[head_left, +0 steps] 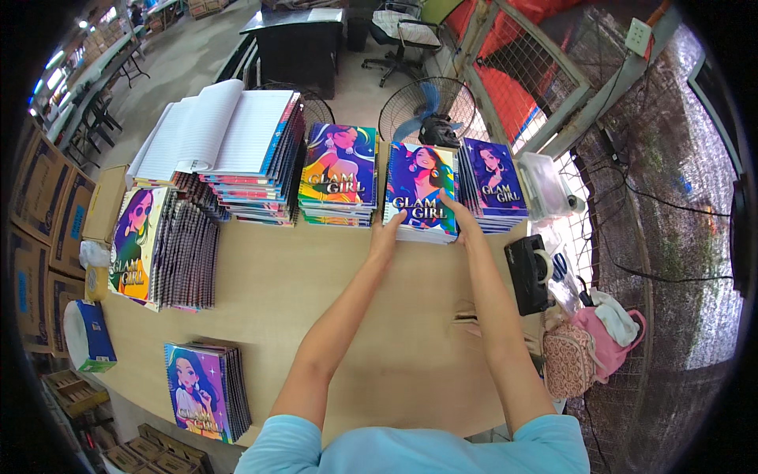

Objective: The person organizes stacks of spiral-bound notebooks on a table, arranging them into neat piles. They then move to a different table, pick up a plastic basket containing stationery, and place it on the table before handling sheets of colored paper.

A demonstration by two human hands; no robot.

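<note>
Both my arms reach to the far side of the table, where a stack of spiral notebooks (422, 186) with a blue and purple illustrated cover stands. My left hand (387, 231) grips its near left corner, thumb on the top cover. On the right side, my right hand (464, 220) clasps the same stack, thumb also over the cover. The fingers beneath or behind the edges are partly hidden. Close on the left is a notebook stack with a yellow and green cover (339, 166). To the right, touching or nearly so, is a dark purple notebook stack (493, 178).
Farther left rise tall notebook piles (253, 178), with open lined pages on top. More notebooks (130, 249) stand at the left and near-left edge (197, 387). A black tape dispenser (525, 272) and pink bag (600, 340) lie right. Behind the table is a fan (426, 110).
</note>
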